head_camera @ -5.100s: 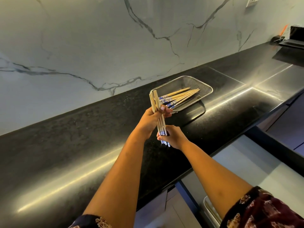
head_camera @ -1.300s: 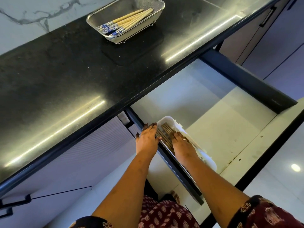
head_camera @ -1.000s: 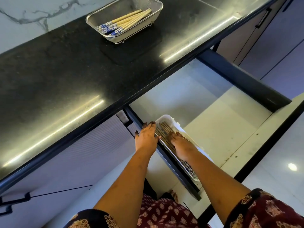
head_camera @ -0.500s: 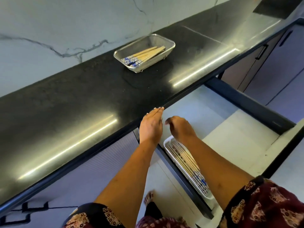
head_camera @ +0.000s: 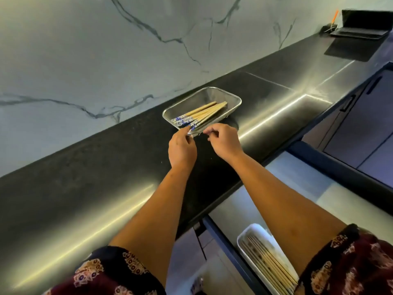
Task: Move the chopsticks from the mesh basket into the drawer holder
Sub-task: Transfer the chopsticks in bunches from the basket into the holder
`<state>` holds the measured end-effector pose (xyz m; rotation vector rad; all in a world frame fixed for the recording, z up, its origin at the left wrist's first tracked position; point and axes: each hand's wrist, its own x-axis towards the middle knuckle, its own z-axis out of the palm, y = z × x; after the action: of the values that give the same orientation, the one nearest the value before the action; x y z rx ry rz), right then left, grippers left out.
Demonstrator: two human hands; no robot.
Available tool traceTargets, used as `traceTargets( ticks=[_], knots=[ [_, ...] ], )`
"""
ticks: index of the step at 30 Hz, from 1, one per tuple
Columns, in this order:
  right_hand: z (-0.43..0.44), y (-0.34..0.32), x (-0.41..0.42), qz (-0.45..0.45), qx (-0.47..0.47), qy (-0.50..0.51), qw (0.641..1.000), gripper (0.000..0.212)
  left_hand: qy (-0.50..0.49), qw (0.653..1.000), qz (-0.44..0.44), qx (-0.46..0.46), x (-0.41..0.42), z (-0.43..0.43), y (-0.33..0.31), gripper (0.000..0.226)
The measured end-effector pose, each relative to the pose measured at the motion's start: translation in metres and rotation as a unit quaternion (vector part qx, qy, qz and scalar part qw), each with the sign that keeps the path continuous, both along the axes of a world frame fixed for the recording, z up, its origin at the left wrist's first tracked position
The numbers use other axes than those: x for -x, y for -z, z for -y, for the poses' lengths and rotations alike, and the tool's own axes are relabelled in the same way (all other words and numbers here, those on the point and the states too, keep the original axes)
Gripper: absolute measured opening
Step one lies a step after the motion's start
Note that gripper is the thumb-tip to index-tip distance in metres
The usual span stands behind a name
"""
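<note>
1. Fingers. Your left hand (head_camera: 182, 148) has its fingertips (head_camera: 188, 131) pinched at the blue-patterned ends of the chopsticks, at the near rim of the basket; whether one is already gripped or only touched cannot be told. Your right hand (head_camera: 225, 141) hovers just beside it, fingers loosely curled, thumb and forefinger nearly closed, holding nothing visible.
2. Remaining load. A bundle of chopsticks (head_camera: 202, 114) lies slantwise in the mesh basket (head_camera: 235, 96), patterned ends toward you, plain wooden ends toward the far corner.
3. Basket position. The basket stands on the black counter (head_camera: 85, 167), near the marble wall (head_camera: 85, 50).
4. Destination. Below the counter edge the drawer (head_camera: 302, 179) stands open; the white holder (head_camera: 241, 241) sits at its left side, partly hidden by your right forearm.
5. Work done. A row of chopsticks (head_camera: 265, 260) lies lengthwise in the holder.
6. Work left. Judged from both piles, the task is roughly midway: the basket's bundle must be gathered, carried down and laid alongside those already stored.
</note>
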<state>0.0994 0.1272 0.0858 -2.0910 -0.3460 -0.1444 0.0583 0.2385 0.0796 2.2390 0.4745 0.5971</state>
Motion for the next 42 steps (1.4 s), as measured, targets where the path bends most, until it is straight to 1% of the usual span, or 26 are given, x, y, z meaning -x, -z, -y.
traceTargets(
  ticks=[2, 3, 5, 7, 10, 13, 16, 19, 21, 22, 24, 28, 31, 33, 35, 39, 42],
  knots=[
    [-0.019, -0.003, -0.027, -0.033, -0.015, 0.017, 0.999, 0.025, 0.014, 1.000, -0.017, 0.007, -0.023, -0.017, 0.001, 0.037],
    [-0.029, -0.003, -0.039, -0.050, -0.007, 0.022, 0.998, 0.025, 0.020, 0.999, -0.026, 0.009, -0.034, -0.026, 0.003, 0.037],
    [-0.046, -0.004, -0.061, -0.087, 0.009, 0.029, 0.996, 0.028, 0.025, 0.999, -0.039, 0.015, -0.054, -0.044, 0.007, 0.037],
    [-0.064, -0.003, -0.083, -0.138, 0.001, 0.044, 0.990, 0.033, 0.024, 0.998, -0.055, 0.014, -0.073, -0.062, 0.009, 0.035],
    [-0.085, 0.002, -0.110, -0.209, 0.008, 0.069, 0.975, 0.039, 0.026, 0.996, -0.090, -0.005, -0.098, -0.088, 0.010, 0.035],
    [-0.101, 0.011, -0.134, -0.259, -0.006, 0.110, 0.960, 0.040, 0.052, 0.991, -0.115, -0.044, -0.121, -0.108, 0.011, 0.035],
    [-0.114, 0.018, -0.152, -0.323, -0.082, 0.161, 0.929, 0.044, 0.078, 0.984, -0.141, -0.069, -0.140, -0.122, 0.015, 0.031],
    [-0.125, 0.023, -0.170, -0.386, -0.161, 0.211, 0.884, 0.058, 0.099, 0.976, -0.175, -0.086, -0.158, -0.131, 0.021, 0.029],
    [-0.127, 0.026, -0.178, -0.421, -0.187, 0.232, 0.857, 0.069, 0.120, 0.967, -0.204, -0.099, -0.168, -0.135, 0.025, 0.028],
    [-0.128, 0.029, -0.182, -0.435, -0.189, 0.240, 0.847, 0.071, 0.130, 0.961, -0.218, -0.108, -0.172, -0.135, 0.027, 0.028],
    [-0.130, 0.037, -0.187, -0.445, -0.181, 0.259, 0.838, 0.069, 0.148, 0.953, -0.235, -0.117, -0.180, -0.136, 0.032, 0.029],
    [-0.135, 0.050, -0.194, -0.432, -0.186, 0.284, 0.835, 0.060, 0.165, 0.943, -0.265, -0.115, -0.188, -0.134, 0.037, 0.033],
    [-0.137, 0.057, -0.197, -0.423, -0.207, 0.284, 0.835, 0.053, 0.170, 0.940, -0.270, -0.120, -0.190, -0.132, 0.039, 0.035],
    [-0.138, 0.060, -0.197, -0.422, -0.209, 0.276, 0.838, 0.048, 0.171, 0.937, -0.272, -0.139, -0.190, -0.131, 0.040, 0.037],
    [-0.137, 0.062, -0.195, -0.423, -0.238, 0.276, 0.830, 0.044, 0.167, 0.934, -0.276, -0.153, -0.188, -0.129, 0.040, 0.038],
    [-0.131, 0.057, -0.193, -0.425, -0.289, 0.275, 0.813, 0.044, 0.155, 0.935, -0.281, -0.152, -0.185, -0.124, 0.036, 0.038],
    [-0.127, 0.049, -0.189, -0.427, -0.328, 0.265, 0.800, 0.033, 0.140, 0.939, -0.287, -0.129, -0.183, -0.117, 0.033, 0.037]
  ],
)
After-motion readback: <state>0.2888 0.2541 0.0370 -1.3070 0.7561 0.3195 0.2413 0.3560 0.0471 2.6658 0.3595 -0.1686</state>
